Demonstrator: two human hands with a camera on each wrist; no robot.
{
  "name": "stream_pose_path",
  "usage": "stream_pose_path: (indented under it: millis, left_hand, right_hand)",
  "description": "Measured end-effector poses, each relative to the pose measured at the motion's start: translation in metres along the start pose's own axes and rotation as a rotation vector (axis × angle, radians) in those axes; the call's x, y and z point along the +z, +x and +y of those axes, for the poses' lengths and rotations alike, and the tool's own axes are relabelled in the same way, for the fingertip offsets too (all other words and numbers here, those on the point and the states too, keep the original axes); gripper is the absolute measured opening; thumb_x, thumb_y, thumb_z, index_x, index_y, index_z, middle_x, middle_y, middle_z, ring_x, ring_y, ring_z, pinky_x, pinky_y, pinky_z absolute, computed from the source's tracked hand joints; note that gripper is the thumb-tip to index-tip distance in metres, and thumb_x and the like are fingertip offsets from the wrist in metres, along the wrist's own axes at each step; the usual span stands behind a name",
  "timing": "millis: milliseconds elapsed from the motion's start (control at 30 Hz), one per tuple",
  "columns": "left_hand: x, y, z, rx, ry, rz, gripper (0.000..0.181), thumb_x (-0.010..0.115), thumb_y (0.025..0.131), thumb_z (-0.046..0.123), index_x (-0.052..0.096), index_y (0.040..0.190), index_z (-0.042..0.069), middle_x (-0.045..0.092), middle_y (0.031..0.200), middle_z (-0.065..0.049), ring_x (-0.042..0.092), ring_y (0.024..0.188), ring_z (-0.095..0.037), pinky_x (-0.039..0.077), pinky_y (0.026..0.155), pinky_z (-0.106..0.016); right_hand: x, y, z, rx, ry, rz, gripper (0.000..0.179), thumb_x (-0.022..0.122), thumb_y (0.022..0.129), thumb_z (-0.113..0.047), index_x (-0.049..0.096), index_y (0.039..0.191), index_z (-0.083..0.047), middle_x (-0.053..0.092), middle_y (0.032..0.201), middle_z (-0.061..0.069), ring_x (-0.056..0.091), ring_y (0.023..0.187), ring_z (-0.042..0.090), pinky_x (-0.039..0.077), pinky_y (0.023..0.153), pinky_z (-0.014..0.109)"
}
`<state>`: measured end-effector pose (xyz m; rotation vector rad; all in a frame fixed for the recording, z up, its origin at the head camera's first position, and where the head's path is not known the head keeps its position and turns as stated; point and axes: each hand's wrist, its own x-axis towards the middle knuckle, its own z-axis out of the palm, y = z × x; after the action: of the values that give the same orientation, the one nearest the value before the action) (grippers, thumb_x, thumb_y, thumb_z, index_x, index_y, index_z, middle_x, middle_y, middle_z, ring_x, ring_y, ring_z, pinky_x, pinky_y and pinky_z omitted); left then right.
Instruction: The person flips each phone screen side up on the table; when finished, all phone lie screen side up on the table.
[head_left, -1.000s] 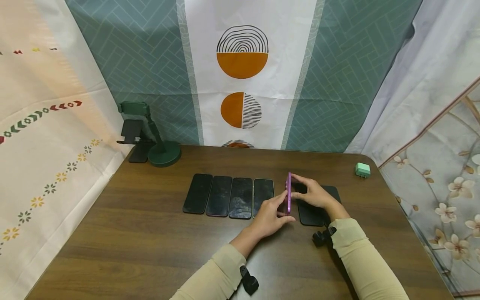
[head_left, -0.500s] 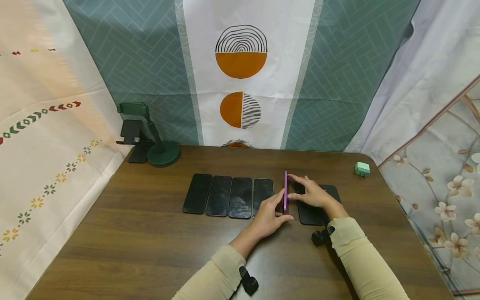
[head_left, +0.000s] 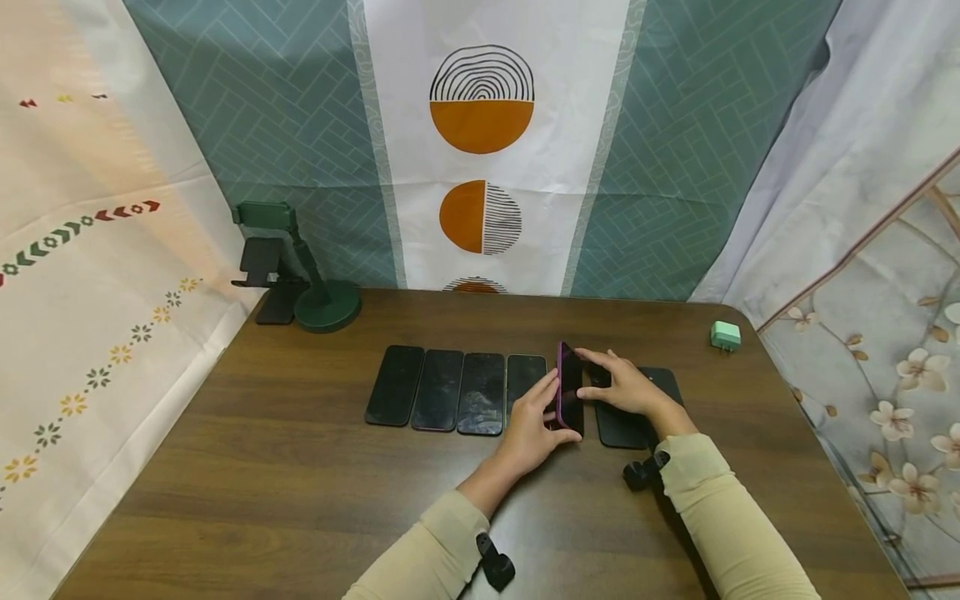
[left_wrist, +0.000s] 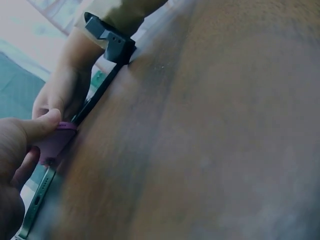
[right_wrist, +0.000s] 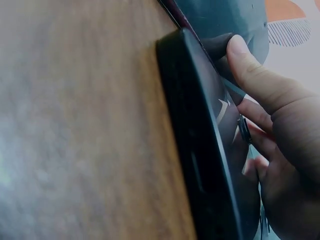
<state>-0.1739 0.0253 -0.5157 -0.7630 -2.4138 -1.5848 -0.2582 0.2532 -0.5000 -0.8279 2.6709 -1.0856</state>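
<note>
A phone with a purple frame (head_left: 570, 400) stands tilted on its long edge, its dark screen turned to the right. My left hand (head_left: 527, 429) grips it from the left, the thumb at its lower end and the fingers behind its back; the left wrist view shows the purple back (left_wrist: 55, 145) between thumb and fingers. With index finger and thumb, my right hand (head_left: 632, 387) holds its upper right edge. Just left of it lies a light-rimmed phone (head_left: 522, 377), partly covered by my left hand. Beneath my right hand rests a flat black device (head_left: 622, 429), partly hidden.
Several dark phones, among them a leftmost one (head_left: 394, 386), lie side by side on the wooden table (head_left: 300, 467). At the back left stand a green phone stand (head_left: 327, 307) and a black stand (head_left: 277, 304). A mint charger plug (head_left: 725, 336) sits at the back right.
The purple phone has moved slightly left and turned, so its dark screen now shows instead of only its edge. Left-hand fingers have shifted left with it; the right hand stays nearly in place.
</note>
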Motion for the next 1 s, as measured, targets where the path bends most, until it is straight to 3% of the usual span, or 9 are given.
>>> stream_pose_path:
  millis: [233,467,1000]
  left_hand:
    - [-0.0087,-0.0035,-0.0007,-0.014,0.295,-0.027,0.083,0.093,0.073,0.032,0.058,0.139,-0.005,0.052,0.148,-0.017,0.052,0.135,-0.029,0.046,0.108,-0.041]
    - [-0.0081,-0.0034,0.0005,-0.052,0.542,-0.13,0.079,0.086,0.075,0.051,0.065,0.135,0.003,0.056,0.145,-0.014,0.048,0.139,-0.025,0.037,0.115,-0.042]
    - [-0.0067,-0.0052,0.006,-0.082,0.653,-0.189,0.071,0.081,0.08,0.055,0.069,0.13,0.006,0.052,0.149,-0.013,0.047,0.14,-0.027,0.034,0.118,-0.039]
  right_hand:
    - [-0.0034,-0.0049,-0.0029,0.042,-0.007,-0.023,0.076,0.078,0.09,-0.026,0.042,0.154,-0.005,0.041,0.155,0.023,0.016,0.145,0.059,0.016,0.111,0.076]
    - [-0.0051,-0.0059,-0.0009,0.051,0.002,-0.03,0.074,0.079,0.089,-0.027,0.046,0.152,-0.009,0.043,0.155,0.022,0.016,0.144,0.06,0.018,0.11,0.077]
    - [-0.0065,-0.0036,0.001,-0.006,-0.001,-0.031,0.072,0.08,0.088,-0.023,0.049,0.15,-0.005,0.047,0.152,0.021,0.03,0.144,0.05,0.014,0.116,0.07]
